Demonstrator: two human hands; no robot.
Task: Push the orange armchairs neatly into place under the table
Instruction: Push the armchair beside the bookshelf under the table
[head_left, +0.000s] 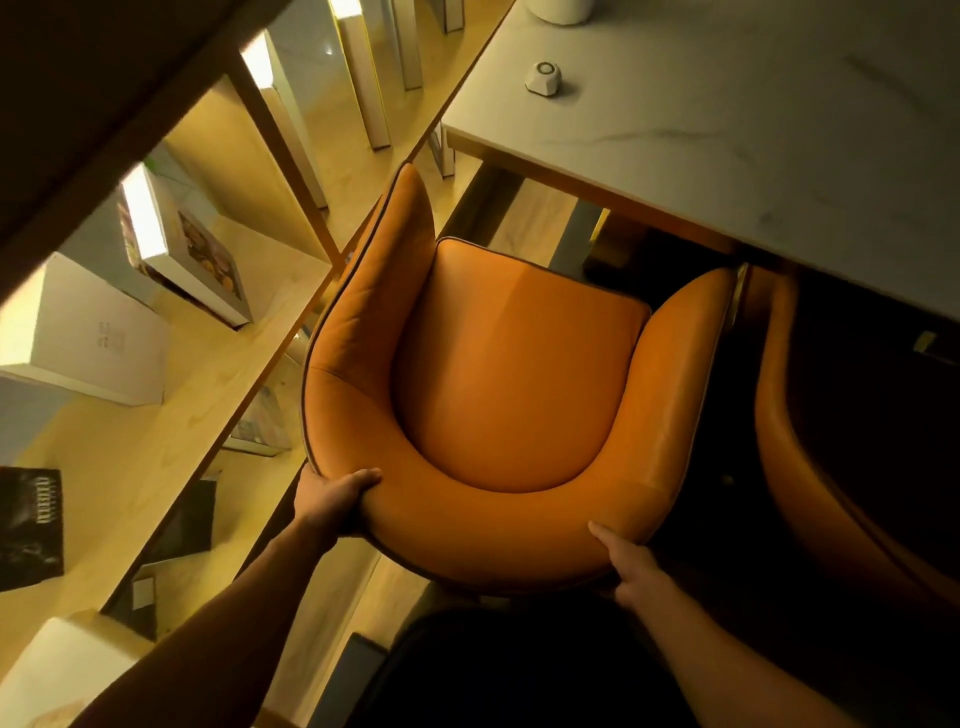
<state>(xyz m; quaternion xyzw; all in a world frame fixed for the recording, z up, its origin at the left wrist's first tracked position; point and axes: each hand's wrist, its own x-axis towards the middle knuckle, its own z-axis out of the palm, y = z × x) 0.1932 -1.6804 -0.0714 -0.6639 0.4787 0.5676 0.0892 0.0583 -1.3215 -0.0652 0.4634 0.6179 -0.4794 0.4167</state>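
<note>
An orange leather armchair stands right below me, its open front facing the white marble table. The seat lies outside the table edge; only the tip of its right arm reaches the edge. My left hand grips the curved backrest at its left rear, thumb on top. My right hand grips the backrest at its right rear. A second orange armchair stands to the right, largely beneath the tabletop and in shadow.
A lit wooden shelf unit with white boxes and books runs close along the chair's left side. A small white device and a white round object sit on the table. Dark table legs show beneath it.
</note>
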